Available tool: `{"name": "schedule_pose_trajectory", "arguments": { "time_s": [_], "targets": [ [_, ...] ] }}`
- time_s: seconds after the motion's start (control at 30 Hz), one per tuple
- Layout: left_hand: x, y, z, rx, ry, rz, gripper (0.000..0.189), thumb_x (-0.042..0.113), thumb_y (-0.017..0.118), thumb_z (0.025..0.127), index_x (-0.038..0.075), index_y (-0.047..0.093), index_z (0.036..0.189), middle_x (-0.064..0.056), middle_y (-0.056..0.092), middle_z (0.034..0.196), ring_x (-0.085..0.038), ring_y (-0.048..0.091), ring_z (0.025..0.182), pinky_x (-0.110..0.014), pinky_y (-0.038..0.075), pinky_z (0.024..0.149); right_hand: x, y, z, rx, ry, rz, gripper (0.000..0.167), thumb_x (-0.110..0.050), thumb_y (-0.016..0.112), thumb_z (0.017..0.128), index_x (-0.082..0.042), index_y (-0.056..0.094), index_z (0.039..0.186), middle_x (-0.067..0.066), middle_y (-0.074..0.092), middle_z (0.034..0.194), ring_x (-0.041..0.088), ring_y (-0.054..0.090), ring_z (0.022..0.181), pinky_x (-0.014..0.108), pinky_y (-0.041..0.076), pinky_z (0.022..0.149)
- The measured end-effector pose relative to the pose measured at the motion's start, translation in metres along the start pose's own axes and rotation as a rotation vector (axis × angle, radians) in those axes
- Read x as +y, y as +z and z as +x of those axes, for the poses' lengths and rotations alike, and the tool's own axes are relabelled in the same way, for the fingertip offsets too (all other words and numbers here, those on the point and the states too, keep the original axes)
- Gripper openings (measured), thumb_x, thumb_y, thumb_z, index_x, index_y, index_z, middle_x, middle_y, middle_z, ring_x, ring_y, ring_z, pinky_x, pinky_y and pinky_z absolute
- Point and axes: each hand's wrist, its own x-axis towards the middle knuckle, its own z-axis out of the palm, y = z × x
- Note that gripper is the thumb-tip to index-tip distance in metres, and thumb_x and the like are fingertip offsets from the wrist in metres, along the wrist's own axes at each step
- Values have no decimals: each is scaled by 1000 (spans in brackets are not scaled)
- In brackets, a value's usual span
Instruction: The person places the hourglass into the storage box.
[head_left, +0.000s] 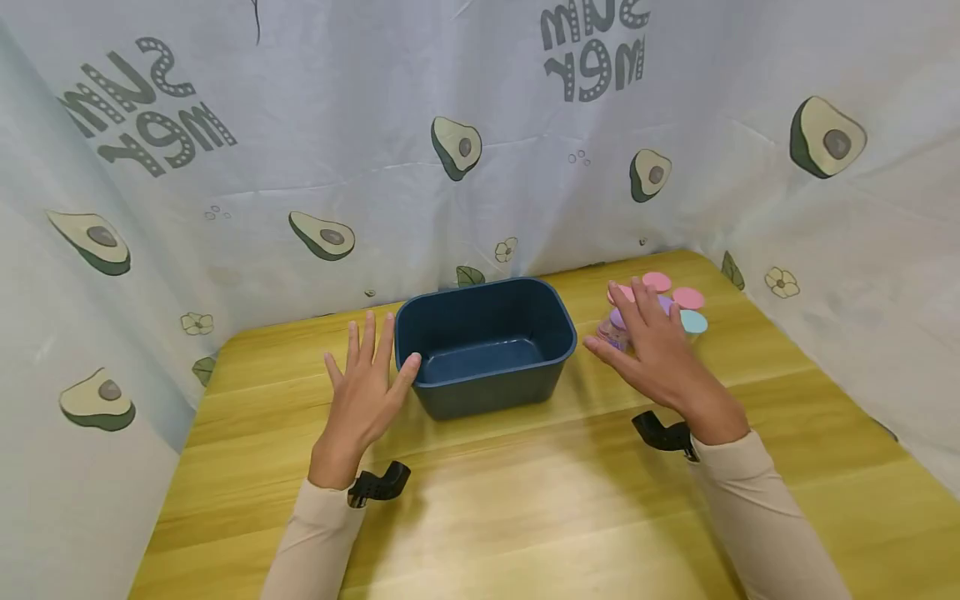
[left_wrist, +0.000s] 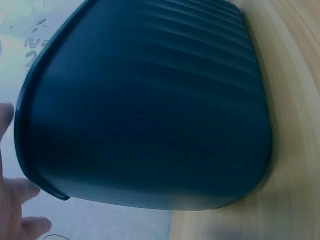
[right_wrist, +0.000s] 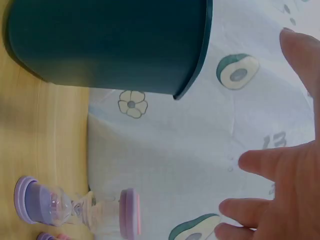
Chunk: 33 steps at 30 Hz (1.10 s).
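Observation:
A dark blue rectangular bin [head_left: 491, 396] stands upright on the wooden table. My left hand [head_left: 363, 408] is beside its left end, fingers spread and straight, with the thumb tip by the rim; whether it touches, I cannot tell. In the left wrist view the bin's side [left_wrist: 150, 105] fills most of the picture. To the right, my right hand [head_left: 663, 358] is held with straight, spread fingers over a cluster of hourglass sand timers [head_left: 688, 298] with pink, purple and teal caps. It partly hides them. One purple-capped sand timer [right_wrist: 60, 206] stands upright in the right wrist view, apart from the fingers.
A white curtain [head_left: 390, 217] printed with avocados and flowers hangs behind the table and along both sides. The yellowish wooden table [head_left: 510, 500] extends in front of the bin. Black camera mounts [head_left: 386, 482] sit at both wrists.

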Motion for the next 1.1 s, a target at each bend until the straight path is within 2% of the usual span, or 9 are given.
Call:
{"name": "schedule_pose_trajectory", "arguments": {
  "time_s": [0.13, 0.27, 0.47, 0.63, 0.73, 0.83, 0.93, 1.03, 1.1],
  "targets": [
    [-4, 8, 5, -1, 43, -77, 72, 61, 30, 96, 29, 5, 156, 3, -7, 161, -24, -11, 147, -69, -6, 107, 8, -1, -3, 23, -11, 79, 81, -44, 56, 93, -9, 17, 155, 21, 9, 159, 40, 7, 145, 63, -4, 112],
    [-9, 16, 9, 5, 111, -174, 70, 56, 34, 98, 30, 4, 156, 5, -8, 161, -19, -11, 147, -67, 0, 110, 15, -4, -6, 4, 18, 169, 79, -39, 56, 95, -10, 13, 155, 14, 9, 160, 36, 4, 147, 65, 4, 111],
    [-14, 22, 17, 25, 217, -345, 70, 47, 41, 99, 26, 7, 156, 5, -6, 161, -21, -4, 148, -64, 9, 112, 26, -10, -11, 41, 34, 193, 77, -32, 58, 96, -13, 13, 156, 14, 14, 160, 36, 14, 145, 64, 19, 109],
    [-17, 30, 24, 24, 215, -476, 68, 47, 41, 99, 27, 10, 156, 9, -4, 161, -22, 3, 148, -64, 14, 111, 36, -17, -19, 94, 91, 166, 74, -31, 60, 95, -14, 20, 155, 19, 21, 157, 46, 25, 139, 68, 25, 102],
    [-17, 34, 26, 35, 210, -519, 68, 48, 41, 98, 25, 13, 156, 11, -3, 161, -22, 5, 148, -65, 15, 110, 44, -20, -24, 136, 132, 143, 74, -32, 61, 94, -10, 23, 154, 24, 27, 153, 52, 31, 133, 70, 29, 96],
    [-17, 38, 26, 58, 210, -541, 68, 46, 42, 98, 22, 16, 156, 10, -1, 161, -22, 7, 148, -65, 14, 111, 50, -22, -29, 162, 193, 146, 76, -36, 61, 93, -12, 23, 154, 24, 30, 152, 51, 41, 124, 68, 34, 89],
    [-16, 40, 26, 75, 214, -563, 68, 43, 43, 98, 19, 16, 156, 8, 1, 161, -21, 8, 148, -63, 14, 112, 57, -23, -34, 173, 252, 175, 78, -38, 62, 92, -16, 22, 155, 22, 29, 153, 51, 41, 124, 67, 35, 90],
    [-14, 41, 26, 94, 219, -578, 69, 42, 43, 98, 16, 16, 155, 7, 2, 162, -20, 8, 147, -61, 13, 113, 63, -22, -36, 185, 268, 201, 78, -37, 63, 92, -16, 22, 155, 20, 27, 154, 50, 36, 130, 65, 33, 97],
    [-14, 41, 26, 109, 224, -585, 69, 40, 43, 98, 15, 15, 155, 7, 3, 162, -19, 8, 147, -60, 13, 113, 67, -21, -35, 191, 273, 216, 77, -36, 62, 92, -16, 22, 155, 17, 26, 155, 48, 32, 134, 55, 31, 105]
  ]
}}
